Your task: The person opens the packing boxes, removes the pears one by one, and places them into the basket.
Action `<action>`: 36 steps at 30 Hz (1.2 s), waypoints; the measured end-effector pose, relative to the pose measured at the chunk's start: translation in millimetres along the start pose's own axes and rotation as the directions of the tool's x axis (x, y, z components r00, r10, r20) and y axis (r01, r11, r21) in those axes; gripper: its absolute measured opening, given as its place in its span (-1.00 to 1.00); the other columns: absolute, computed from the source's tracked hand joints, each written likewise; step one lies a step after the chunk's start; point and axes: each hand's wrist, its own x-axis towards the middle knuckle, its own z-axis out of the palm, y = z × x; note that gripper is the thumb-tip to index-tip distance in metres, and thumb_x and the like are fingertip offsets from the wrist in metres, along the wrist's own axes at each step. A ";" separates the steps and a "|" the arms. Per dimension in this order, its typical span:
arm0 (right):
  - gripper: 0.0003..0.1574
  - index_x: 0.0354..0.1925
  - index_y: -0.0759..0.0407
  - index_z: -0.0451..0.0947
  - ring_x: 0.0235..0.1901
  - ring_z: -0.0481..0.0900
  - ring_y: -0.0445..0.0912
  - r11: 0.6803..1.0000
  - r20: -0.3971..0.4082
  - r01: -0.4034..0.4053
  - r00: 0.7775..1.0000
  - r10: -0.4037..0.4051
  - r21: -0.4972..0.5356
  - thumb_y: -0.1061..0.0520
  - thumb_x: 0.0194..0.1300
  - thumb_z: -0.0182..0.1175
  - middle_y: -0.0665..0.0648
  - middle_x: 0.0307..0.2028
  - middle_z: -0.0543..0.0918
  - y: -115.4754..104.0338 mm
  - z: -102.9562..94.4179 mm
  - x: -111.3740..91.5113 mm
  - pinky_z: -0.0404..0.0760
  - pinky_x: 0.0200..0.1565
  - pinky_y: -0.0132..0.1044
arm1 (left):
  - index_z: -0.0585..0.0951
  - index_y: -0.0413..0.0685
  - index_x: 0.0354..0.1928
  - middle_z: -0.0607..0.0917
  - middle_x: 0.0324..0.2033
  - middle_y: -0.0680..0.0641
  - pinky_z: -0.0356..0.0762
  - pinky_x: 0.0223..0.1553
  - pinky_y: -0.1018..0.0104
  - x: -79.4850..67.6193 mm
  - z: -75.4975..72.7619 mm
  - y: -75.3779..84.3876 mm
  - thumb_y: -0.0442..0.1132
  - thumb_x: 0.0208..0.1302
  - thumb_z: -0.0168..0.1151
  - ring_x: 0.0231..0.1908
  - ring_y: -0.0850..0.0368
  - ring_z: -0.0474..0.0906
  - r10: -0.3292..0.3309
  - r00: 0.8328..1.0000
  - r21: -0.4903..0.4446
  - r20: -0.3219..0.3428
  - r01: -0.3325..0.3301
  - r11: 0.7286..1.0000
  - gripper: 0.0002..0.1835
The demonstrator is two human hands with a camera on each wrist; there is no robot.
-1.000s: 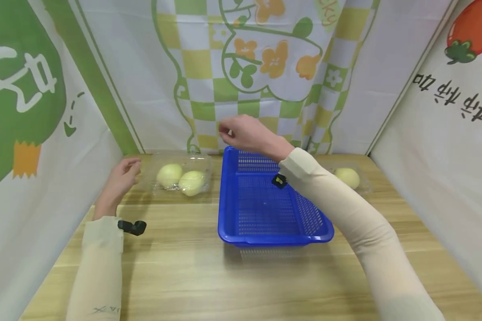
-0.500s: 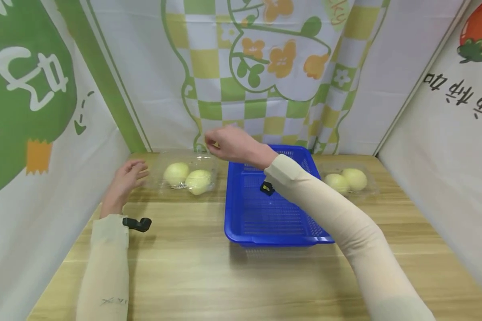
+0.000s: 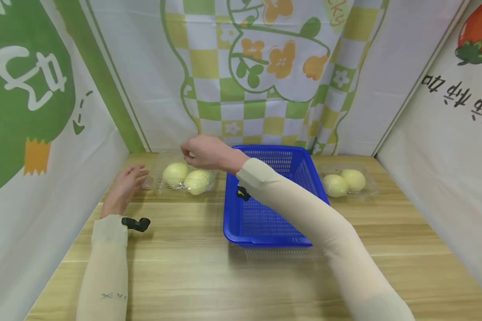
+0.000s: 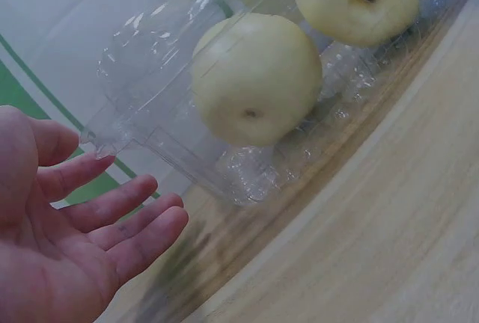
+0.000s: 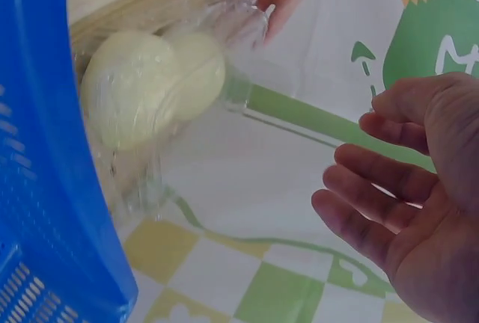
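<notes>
A clear plastic clamshell box [image 3: 156, 189] with two round pale-yellow pears [image 4: 258, 80] stands at the back left of the table. My left hand [image 3: 125, 189] is at the box's left end, fingers spread and slightly bent. In the left wrist view its thumb and index fingertip are right at the corner tab of the box. My right hand [image 3: 209, 154] hangs above the box's right end, palm down; the right wrist view shows its fingers loosely bent with nothing between them. Its forearm crosses over a blue perforated plastic basket [image 3: 234, 225] with nothing visible inside.
Another clear clamshell box [image 3: 370, 185] with two pears [image 3: 352, 180] stands right of the basket. Printed cloth walls [image 3: 257, 107] close off the back and both sides of the wooden table [image 3: 176, 267].
My right hand has moved left and down, from above the basket's back edge to over the left box. The left hand has shifted slightly toward that box. The head view has swung a little left.
</notes>
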 end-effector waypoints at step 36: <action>-0.58 0.17 -0.16 0.39 0.03 0.42 0.04 0.922 0.312 -0.195 0.901 0.303 -0.334 0.07 0.38 -0.12 0.09 0.10 0.46 -71.2 77.5 42.5 0.51 -0.09 -0.05 | 0.08 -0.18 0.38 0.45 -0.06 0.03 0.54 -0.06 0.20 11.6 0.1 -11.5 -0.10 0.41 -0.08 -0.21 0.23 0.55 0.018 0.997 -0.099 0.070 -0.011 0.995 -0.41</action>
